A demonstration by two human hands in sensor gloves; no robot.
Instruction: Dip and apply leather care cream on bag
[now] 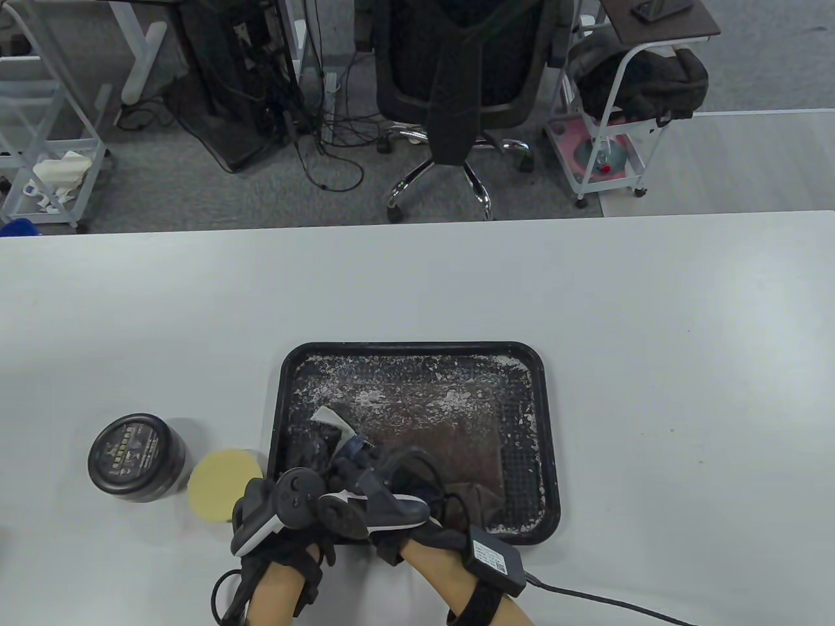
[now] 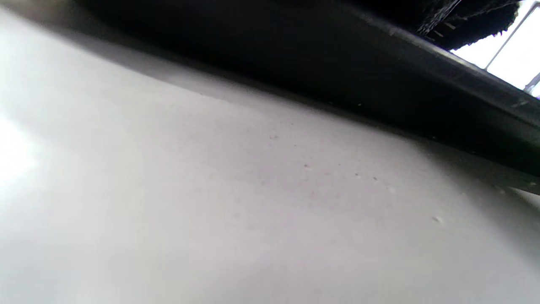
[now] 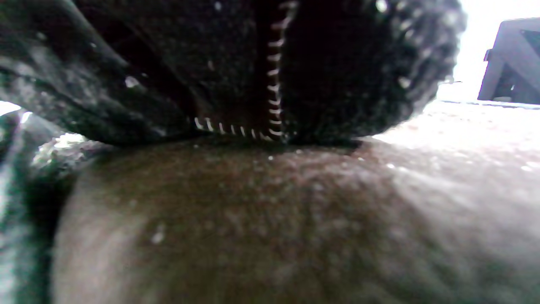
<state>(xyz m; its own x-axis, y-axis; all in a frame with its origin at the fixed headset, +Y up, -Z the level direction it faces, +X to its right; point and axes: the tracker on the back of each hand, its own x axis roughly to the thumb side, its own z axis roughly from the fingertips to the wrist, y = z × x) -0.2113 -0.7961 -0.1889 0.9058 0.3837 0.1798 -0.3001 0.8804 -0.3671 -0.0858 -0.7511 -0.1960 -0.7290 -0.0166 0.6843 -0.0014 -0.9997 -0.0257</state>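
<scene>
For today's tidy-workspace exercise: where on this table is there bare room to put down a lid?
Bare table lies right of the tray, and behind it. It is crowded at the front left, where the jar, the yellow sponge and both hands, left hand and right hand, bunch together.

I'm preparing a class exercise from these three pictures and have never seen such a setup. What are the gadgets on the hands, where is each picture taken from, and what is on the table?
Two human hands in sensor gloves, each with a tracker strapped on its back. The table view looks down: the left hand and right hand meet at the near edge of a black tray dusted white. Beside it stand a black jar and a round yellow sponge. The two blurry pictures come from wrist cameras; the right one shows brown leather up close. What the hands hold cannot be told.
</scene>
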